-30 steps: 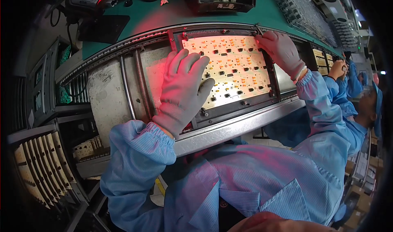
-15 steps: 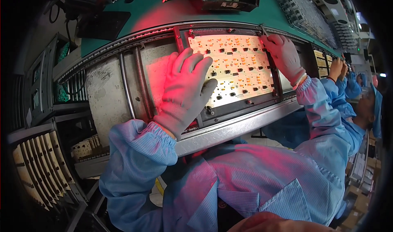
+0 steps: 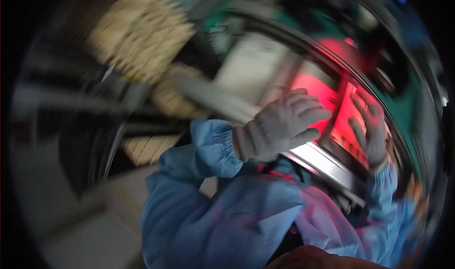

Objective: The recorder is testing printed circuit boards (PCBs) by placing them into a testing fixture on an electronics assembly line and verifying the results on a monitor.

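The picture is heavily smeared by motion. My left hand, in a pale knit glove, lies flat with its fingers apart on the left part of a red-lit panel set in a metal frame. Farther right, my gloved right hand rests on the same glowing panel with its fingers pointing up. Neither hand holds a loose object that I can make out. Both arms are in blue coat sleeves. Details on the panel's surface are too blurred to tell.
A pale yellow slotted rack fills the upper left, and another slotted piece sits below it beside my left sleeve. A green surface lies behind the frame. Pale floor shows at lower left.
The view has swung sharply left and blurred, pushing the panel and both hands to the right side. Both hands remain on the panel, now closer together.
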